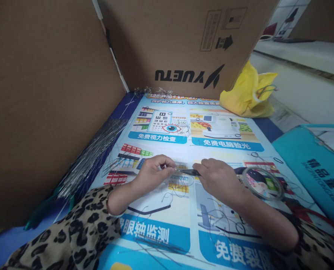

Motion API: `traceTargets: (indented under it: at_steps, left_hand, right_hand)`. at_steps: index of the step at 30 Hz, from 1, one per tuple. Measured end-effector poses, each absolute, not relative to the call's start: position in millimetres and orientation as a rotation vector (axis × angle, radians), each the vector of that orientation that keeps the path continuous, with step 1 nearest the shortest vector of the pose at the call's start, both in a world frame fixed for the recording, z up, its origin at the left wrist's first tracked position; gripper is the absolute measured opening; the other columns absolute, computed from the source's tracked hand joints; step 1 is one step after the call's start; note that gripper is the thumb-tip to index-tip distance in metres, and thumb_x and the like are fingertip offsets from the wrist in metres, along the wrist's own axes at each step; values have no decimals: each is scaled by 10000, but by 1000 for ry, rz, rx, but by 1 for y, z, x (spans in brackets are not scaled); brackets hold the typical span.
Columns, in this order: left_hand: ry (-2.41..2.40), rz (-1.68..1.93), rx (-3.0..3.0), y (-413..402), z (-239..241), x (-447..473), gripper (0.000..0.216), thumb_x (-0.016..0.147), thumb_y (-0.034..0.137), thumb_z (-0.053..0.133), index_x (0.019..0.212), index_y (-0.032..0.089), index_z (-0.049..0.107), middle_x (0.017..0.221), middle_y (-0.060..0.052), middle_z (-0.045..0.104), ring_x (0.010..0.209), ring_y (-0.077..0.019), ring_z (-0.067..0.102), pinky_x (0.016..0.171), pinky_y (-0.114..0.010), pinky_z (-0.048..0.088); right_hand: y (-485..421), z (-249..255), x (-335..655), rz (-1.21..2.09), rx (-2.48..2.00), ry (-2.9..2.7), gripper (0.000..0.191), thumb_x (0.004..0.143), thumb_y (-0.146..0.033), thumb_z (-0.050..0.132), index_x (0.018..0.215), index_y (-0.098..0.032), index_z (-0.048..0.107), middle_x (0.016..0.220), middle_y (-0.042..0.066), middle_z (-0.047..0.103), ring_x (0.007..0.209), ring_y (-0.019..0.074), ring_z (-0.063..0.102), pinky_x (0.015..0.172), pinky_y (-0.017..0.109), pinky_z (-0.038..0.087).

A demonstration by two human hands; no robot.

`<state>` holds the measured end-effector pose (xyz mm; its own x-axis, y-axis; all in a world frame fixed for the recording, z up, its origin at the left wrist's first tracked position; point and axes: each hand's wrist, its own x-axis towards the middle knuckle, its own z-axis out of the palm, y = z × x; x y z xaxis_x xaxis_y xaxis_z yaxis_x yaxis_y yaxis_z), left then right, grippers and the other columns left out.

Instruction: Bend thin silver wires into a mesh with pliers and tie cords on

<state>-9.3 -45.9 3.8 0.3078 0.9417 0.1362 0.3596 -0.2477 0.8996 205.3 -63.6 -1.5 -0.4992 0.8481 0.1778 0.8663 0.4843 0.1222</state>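
Note:
My right hand (219,180) is wrapped round a pair of pliers (191,172), whose dark narrow jaws point left. At the jaw tips, my left hand (155,171) pinches a thin wire (178,170) between thumb and fingers. Exactly how the jaws meet the wire is too small to tell. Loose curled wires (184,187) lie on the printed sheet just below the two hands. A roll of clear tape (281,189) rests beside my right forearm, partly hidden by it.
A long bundle of straight wires (92,153) lies at the left, along a cardboard panel (48,93). Cut wire pieces (161,245) lie in front. A yellow bag (244,93) and a teal box (310,165) stand at the right. Small wire shapes (152,91) sit at the back.

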Motion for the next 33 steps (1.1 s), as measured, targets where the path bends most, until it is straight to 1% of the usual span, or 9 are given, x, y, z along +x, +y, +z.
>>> traceTargets:
  at_steps: [4,8,13,17,20,22,28,33]
  left_hand:
    - [1167,911,1766,-45,3,-9,29,716,143,596,712,152,623,730,-15,649,702,-121,583,674,-236,445]
    - [1174,909,1770,-45,2,-8,23,720,166,602,716,156,623,732,-14,649,703,-123,582,674,-241,444]
    - [1142,929,1790,-45,2,-9,42,741,194,593,733,156,610,735,-14,634,705,-120,570,673,-242,443]
    - [1075,956,1862,-44,3,-10,96,758,211,577,842,170,598,844,-29,629,787,-130,561,738,-266,448]
    - [1082,955,1871,-44,5,-10,187,743,188,587,930,181,578,947,-45,619,851,-141,550,778,-285,444]
    - [1101,943,1845,-44,6,-9,215,737,169,586,951,184,569,973,-46,614,862,-143,548,780,-287,443]
    - [1143,972,1778,-45,8,-8,168,730,141,570,895,170,576,907,-28,618,786,-121,549,739,-258,446]
    - [1167,981,1727,-45,6,-9,124,743,147,551,859,160,593,871,-23,626,730,-106,545,718,-244,449]
  right_hand:
    - [-63,-2,206,-308,-1522,-2625,222,807,-130,426,834,-198,636,702,32,590,674,162,509,599,279,278]
    - [-63,-2,206,-254,-1538,-2639,245,807,-122,416,879,-187,641,723,40,607,693,160,528,607,268,299]
    - [-63,0,204,-7,-1641,-2611,254,791,-139,439,935,-202,639,789,37,628,779,170,564,635,253,341]
    - [-62,3,204,223,-1707,-2532,234,823,-191,432,934,-222,636,815,29,634,813,161,579,650,234,367]
    - [-61,2,205,319,-1687,-2468,242,857,-237,406,941,-222,632,830,31,639,798,148,584,651,225,382]
    - [-59,0,206,352,-1684,-2435,246,867,-267,401,940,-218,630,837,32,642,782,145,587,642,224,388]
    - [-56,-3,208,364,-1716,-2427,252,872,-319,397,919,-219,624,803,22,635,734,143,587,598,221,381]
    - [-56,-2,208,398,-1712,-2430,263,874,-328,391,905,-212,625,800,28,632,725,147,586,590,221,375]
